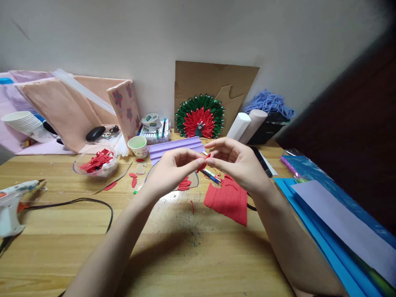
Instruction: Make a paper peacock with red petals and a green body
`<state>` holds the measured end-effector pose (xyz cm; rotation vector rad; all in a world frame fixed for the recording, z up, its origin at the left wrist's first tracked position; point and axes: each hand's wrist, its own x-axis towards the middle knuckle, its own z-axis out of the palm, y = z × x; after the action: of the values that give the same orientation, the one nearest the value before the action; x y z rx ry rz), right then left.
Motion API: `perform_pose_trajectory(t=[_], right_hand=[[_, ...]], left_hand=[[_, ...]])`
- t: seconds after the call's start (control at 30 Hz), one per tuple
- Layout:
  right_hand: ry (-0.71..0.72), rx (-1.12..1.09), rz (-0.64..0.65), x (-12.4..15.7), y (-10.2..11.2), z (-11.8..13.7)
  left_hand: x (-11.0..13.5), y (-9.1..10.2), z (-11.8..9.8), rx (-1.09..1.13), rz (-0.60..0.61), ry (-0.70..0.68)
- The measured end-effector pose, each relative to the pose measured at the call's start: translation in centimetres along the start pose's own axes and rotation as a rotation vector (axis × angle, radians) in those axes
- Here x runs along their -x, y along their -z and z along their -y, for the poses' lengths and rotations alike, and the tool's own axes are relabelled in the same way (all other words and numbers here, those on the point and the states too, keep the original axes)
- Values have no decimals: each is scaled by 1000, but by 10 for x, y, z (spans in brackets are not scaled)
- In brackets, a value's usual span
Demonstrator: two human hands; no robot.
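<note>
My left hand [173,167] and my right hand [238,161] meet above the wooden table [185,247]. Both pinch one small red paper piece [204,161] between thumb and fingertips. Under the hands lie several red paper petals [185,184] on a clear plate. A red crepe paper sheet [227,200] lies just below my right hand. Some markers [212,174] lie between the hands.
A clear bowl of red strips [96,162], a paper cup [137,146] and a purple corrugated sheet [175,147] lie behind. A glue gun [14,202] with its black cord [93,202] is at left. Blue and lilac sheets [334,222] lie at right. A red-green paper fan [200,116] leans on cardboard.
</note>
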<state>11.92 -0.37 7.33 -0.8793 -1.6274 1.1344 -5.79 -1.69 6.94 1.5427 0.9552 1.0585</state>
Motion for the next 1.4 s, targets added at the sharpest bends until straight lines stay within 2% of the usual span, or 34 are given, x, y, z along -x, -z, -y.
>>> perform_pose_trajectory(t=[0.37, 0.67, 1.0, 1.2, 1.4], right_hand=[[-106, -1, 62, -1, 6, 0], [-136, 16, 61, -1, 6, 1], [-170, -2, 100, -1, 6, 3], [-145, 38, 57, -1, 6, 3], [-140, 37, 48, -2, 6, 1]], left_hand=[[1, 0, -4, 109, 64, 66], [1, 0, 0, 81, 47, 27], [1, -1, -1, 50, -4, 48], [1, -1, 2, 17, -10, 61], [0, -2, 0, 72, -13, 57]])
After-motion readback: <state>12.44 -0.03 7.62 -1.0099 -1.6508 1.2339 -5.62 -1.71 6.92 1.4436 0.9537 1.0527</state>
